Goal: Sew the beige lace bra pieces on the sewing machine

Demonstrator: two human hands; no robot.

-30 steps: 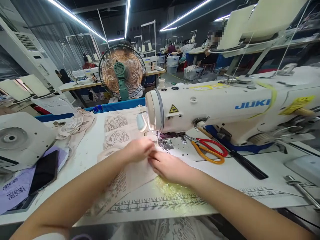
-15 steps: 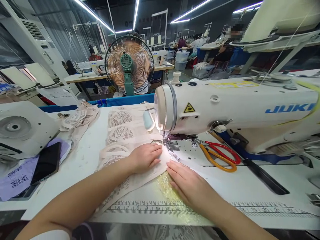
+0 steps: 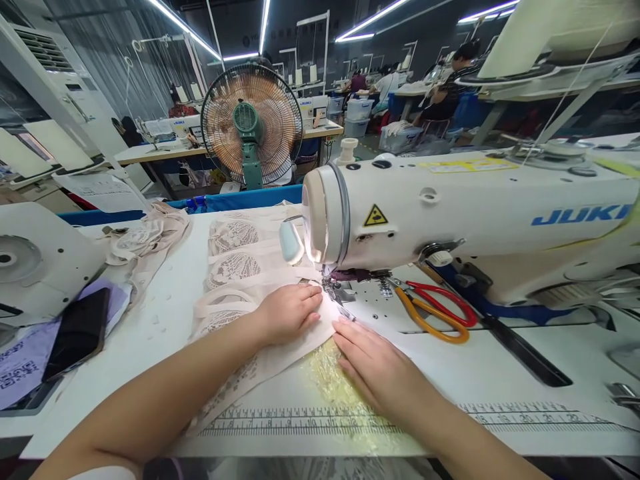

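Observation:
A white Juki sewing machine point(image 3: 450, 207) stands across the table, its needle and presser foot point(image 3: 334, 290) lit from above. A beige lace fabric piece point(image 3: 280, 353) lies under the foot. My left hand point(image 3: 287, 312) lies flat on the fabric just left of the foot, fingers stretched out. My right hand point(image 3: 373, 363) rests flat on the table in front of the foot, fingertips at the fabric's edge, over a yellowish taped patch point(image 3: 330, 387).
Red and orange scissors point(image 3: 435, 313) lie on the machine bed right of the foot. More lace pieces point(image 3: 233, 257) are stacked behind my left hand. A black phone point(image 3: 75, 333) lies at the left. A fan point(image 3: 247, 127) stands behind the table. People work at far tables.
A second ago both hands pinched the fabric at the foot. They then spread flat on it and have stayed there. The view has shifted slightly.

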